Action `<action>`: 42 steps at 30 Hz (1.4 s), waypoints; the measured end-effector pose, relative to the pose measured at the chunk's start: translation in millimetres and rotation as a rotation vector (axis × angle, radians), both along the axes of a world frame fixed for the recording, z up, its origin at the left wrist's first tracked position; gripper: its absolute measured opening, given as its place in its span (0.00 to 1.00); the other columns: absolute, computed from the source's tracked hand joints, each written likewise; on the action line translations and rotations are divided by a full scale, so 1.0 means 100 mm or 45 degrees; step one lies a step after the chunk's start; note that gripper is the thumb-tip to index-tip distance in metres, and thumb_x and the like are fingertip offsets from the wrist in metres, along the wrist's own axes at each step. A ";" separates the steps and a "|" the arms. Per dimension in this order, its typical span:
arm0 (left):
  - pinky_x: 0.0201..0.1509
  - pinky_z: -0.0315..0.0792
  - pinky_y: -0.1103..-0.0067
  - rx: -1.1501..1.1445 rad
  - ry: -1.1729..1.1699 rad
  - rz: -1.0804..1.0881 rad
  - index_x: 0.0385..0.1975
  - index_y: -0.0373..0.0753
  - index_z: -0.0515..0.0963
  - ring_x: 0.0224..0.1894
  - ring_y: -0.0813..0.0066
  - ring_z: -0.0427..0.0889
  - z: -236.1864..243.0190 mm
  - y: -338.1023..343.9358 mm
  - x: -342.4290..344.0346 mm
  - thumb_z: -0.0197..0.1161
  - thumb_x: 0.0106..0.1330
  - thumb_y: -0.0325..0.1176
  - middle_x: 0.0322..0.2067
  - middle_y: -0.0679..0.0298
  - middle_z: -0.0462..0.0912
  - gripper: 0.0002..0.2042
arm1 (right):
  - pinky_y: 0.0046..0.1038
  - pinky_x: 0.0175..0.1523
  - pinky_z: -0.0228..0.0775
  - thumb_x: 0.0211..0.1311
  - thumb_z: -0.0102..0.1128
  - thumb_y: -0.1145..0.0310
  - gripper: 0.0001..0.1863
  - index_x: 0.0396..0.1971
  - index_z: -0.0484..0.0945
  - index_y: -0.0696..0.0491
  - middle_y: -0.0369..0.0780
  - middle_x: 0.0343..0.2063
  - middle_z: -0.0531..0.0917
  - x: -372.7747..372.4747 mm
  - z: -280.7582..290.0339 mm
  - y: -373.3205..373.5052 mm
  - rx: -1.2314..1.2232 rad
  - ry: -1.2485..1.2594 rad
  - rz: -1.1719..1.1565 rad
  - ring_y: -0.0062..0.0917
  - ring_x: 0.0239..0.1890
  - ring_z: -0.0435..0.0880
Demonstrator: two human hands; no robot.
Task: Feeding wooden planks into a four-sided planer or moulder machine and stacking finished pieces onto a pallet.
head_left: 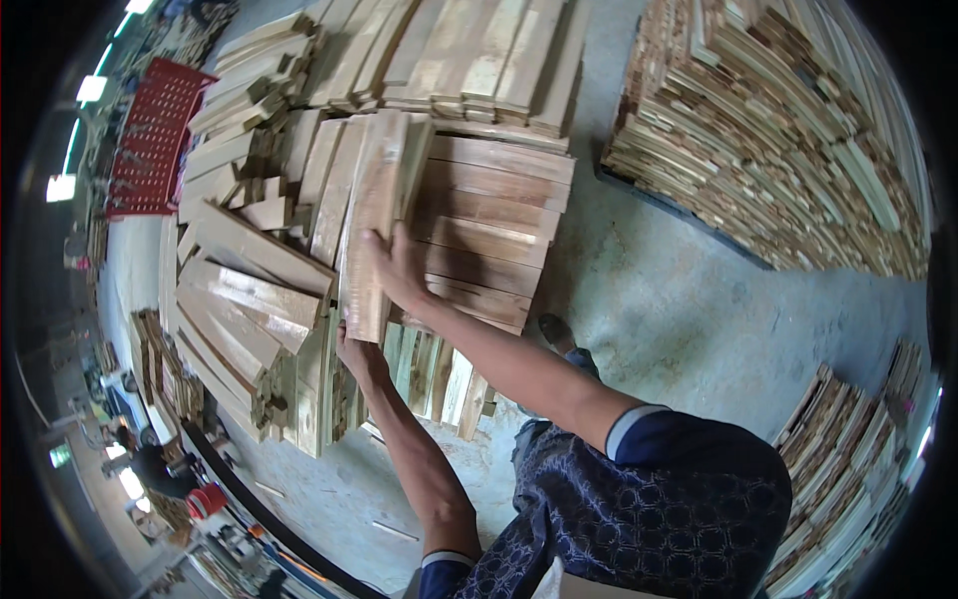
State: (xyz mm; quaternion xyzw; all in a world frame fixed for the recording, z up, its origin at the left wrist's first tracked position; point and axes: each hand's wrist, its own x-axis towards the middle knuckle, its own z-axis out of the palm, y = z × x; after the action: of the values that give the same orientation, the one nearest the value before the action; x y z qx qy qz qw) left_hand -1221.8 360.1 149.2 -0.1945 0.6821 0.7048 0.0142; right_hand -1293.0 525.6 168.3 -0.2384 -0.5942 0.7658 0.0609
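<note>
A pale wooden board (377, 190) lies lengthwise in front of me on a stack of similar boards. My left hand (357, 349) is closed around its near end, with part of the fingers hidden beneath the wood. My right hand (401, 275) grips the same board along its right edge, thumb on top and the other fingers partly out of sight. Right of it, a flat layer of darker reddish planks (484, 210) lies crosswise. Loose short boards (249, 290) are heaped at odd angles to the left of my hands.
Longer boards (479, 50) are stacked at the far side. A tall lumber pile (768, 140) stands at far right, another pile (843, 459) at near right. A red perforated rack (155, 135) is at far left. Thin wood strips (395, 530) lie on the concrete floor (669, 309).
</note>
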 end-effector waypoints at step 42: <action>0.64 0.70 0.57 -1.332 0.235 -0.502 0.63 0.25 0.68 0.63 0.40 0.76 0.65 0.73 -0.60 0.52 0.71 0.67 0.60 0.31 0.73 0.43 | 0.38 0.62 0.72 0.44 0.78 0.52 0.45 0.62 0.71 0.59 0.51 0.57 0.78 0.03 -0.22 0.60 -0.374 0.037 0.059 0.38 0.58 0.79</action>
State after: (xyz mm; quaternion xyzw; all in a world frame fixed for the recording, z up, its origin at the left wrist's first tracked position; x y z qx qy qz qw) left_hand -1281.7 432.7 214.7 0.0178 0.9623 0.2710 -0.0127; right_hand -1289.8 585.5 145.9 -0.2197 -0.4800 0.8491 0.0161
